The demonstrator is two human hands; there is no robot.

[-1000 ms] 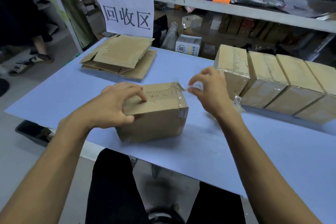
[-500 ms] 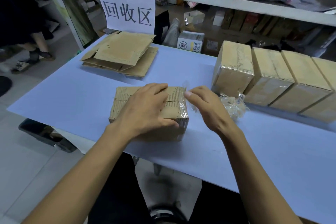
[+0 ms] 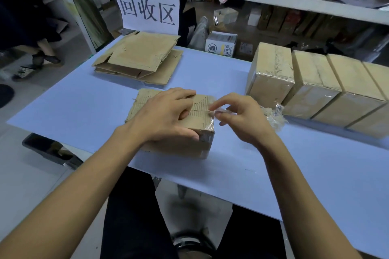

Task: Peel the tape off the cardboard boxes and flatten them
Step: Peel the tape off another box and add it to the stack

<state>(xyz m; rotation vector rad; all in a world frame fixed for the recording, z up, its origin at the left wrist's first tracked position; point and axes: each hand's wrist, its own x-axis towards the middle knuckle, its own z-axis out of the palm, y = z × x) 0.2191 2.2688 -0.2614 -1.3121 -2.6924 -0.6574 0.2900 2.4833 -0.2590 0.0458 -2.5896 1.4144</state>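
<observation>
A small brown cardboard box (image 3: 202, 109) stands near the front edge of the blue table (image 3: 294, 164). My left hand (image 3: 166, 115) lies over its top with the thumb on the near side, gripping it. At the box's right top edge my right hand (image 3: 237, 120) pinches a strip of clear tape (image 3: 214, 112) between thumb and forefinger. The tape still clings to the box's right end.
A crumpled wad of peeled tape (image 3: 273, 113) lies right of my hand. Several taped boxes (image 3: 315, 82) stand in a row at the right. Flattened boxes (image 3: 139, 57) are stacked at the back left under a paper sign (image 3: 147, 4). Shelves rise behind.
The box has come down flat under my left hand, which moved right across its top. My right hand has closed in and now pinches the tape at the right edge.
</observation>
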